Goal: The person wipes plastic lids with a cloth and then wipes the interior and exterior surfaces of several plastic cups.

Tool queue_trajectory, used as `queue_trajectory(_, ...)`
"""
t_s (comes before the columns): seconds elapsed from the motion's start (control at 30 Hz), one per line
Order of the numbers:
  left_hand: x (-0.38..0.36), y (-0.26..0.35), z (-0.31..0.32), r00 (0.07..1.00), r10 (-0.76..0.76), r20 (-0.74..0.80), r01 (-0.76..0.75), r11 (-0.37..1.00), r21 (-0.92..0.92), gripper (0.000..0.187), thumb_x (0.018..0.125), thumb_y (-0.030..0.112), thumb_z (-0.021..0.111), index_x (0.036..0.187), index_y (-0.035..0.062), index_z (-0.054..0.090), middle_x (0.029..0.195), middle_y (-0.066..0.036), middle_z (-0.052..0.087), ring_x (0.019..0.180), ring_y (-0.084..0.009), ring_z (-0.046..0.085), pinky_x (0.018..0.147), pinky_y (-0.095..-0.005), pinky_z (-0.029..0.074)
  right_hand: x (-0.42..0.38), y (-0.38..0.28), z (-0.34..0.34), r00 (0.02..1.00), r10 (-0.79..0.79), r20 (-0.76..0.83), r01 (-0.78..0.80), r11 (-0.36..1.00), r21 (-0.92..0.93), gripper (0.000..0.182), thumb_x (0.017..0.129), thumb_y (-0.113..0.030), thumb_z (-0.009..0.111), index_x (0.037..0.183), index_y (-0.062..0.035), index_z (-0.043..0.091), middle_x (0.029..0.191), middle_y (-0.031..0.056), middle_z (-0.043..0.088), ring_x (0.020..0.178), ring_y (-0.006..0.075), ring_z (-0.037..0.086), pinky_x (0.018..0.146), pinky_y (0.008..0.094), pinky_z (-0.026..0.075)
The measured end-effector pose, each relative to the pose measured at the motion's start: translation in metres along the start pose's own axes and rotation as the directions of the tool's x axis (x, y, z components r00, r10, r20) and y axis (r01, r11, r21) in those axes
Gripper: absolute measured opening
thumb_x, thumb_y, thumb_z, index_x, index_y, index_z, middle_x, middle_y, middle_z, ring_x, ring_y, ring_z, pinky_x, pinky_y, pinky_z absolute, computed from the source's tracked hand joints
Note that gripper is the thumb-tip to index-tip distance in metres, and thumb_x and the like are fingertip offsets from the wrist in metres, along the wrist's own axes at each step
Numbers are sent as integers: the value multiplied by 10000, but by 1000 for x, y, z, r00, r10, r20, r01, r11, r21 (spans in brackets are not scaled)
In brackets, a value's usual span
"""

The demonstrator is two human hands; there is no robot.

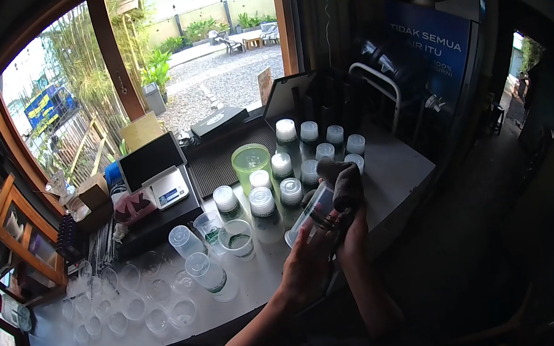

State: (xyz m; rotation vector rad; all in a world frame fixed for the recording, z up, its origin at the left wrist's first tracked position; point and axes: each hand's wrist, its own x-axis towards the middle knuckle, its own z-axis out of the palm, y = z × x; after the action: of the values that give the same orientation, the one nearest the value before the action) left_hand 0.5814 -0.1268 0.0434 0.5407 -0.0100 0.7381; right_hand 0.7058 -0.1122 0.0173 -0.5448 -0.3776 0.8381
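My left hand [304,262] is wrapped round a clear plastic cup [319,211] with dark print, held tilted over the counter's right part. A dark cloth [346,186] lies against the cup's upper end, and my right hand [353,231] grips it from the right. Parts of the fingers are lost in shadow. Just beyond the hands stand several stacks of upturned plastic cups [263,207]. Left of them are an upright open cup [237,241] and a cup lying upside down [208,276]. Among the stacks stands a green tub [251,162].
Several small clear cups or lids [117,323] cover the counter's left part. Behind them are a tablet stand [151,162], a small white device [170,188] and a tissue pack [133,207]. A ribbed black mat [225,159] lies below the window. The counter [404,169] ends at the right.
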Motion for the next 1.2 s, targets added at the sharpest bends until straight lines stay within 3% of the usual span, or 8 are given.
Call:
queue_trajectory(0.27,1,5,19,985,118,124,-112,992,-53,599,1007,393,307,1497,141,71,1526,-91,227,1405,-250,209,1162,-388,135,-53,6,2,834,-391,390,522,325,-789,325,985,-169,451,1227,41,512,1281,147,519,1053,221,575,860,351,464)
queue_trajectory(0.37,6,13,11,970,195,143,-206,977,63,599,1008,350,312,1494,106,61,1533,-95,206,1409,-250,206,1152,-395,181,-81,1,-19,939,-137,314,325,645,-691,400,970,-249,474,1292,-11,478,1249,119,513,1092,190,544,900,320,442)
queue_trajectory(0.43,6,32,17,973,213,92,-228,953,201,574,995,272,366,1477,44,154,1479,-115,336,1377,-243,296,1118,-379,262,-85,-11,-44,962,39,272,210,531,-821,362,957,-224,512,1238,5,510,1198,119,533,1045,181,558,855,329,466)
queue_trajectory(0.6,-17,72,0,989,70,131,-148,423,894,397,944,139,512,1323,24,477,1201,-111,622,1155,-208,555,991,-326,395,-58,-9,-80,965,-196,-176,148,956,-255,401,971,-324,456,1242,-31,499,1188,107,534,1055,191,558,886,340,473)
queue_trajectory(0.7,-33,83,-3,983,-56,175,-181,-131,975,312,894,109,588,1201,60,572,1050,-130,672,950,-271,660,797,-342,506,-36,-17,-76,974,-85,-210,28,966,-259,487,989,-425,353,1282,-52,462,1248,105,502,1154,216,514,955,365,441)
queue_trajectory(0.8,-39,68,-12,952,-227,208,-244,-144,959,316,877,74,570,1192,84,587,1012,-138,672,905,-315,656,791,-349,511,-49,5,-64,974,227,-6,-226,966,-128,448,961,-408,452,1260,-78,495,1202,55,554,1137,180,524,955,308,414)
queue_trajectory(0.87,-42,59,-17,942,-330,57,-141,-238,961,368,863,82,564,1228,126,561,958,-186,652,867,-359,638,736,-391,499,-71,5,-18,970,44,238,118,772,-624,318,871,-238,650,1125,-64,572,1063,18,574,1003,75,515,883,245,395)
queue_trajectory(1.2,-70,73,-29,963,-218,-159,27,-509,861,200,878,210,529,969,69,639,770,-204,639,753,-383,630,677,-463,504,-29,35,-17,973,-54,223,209,607,-766,208,793,-159,720,719,-7,599,689,-3,555,671,67,528,662,229,419)
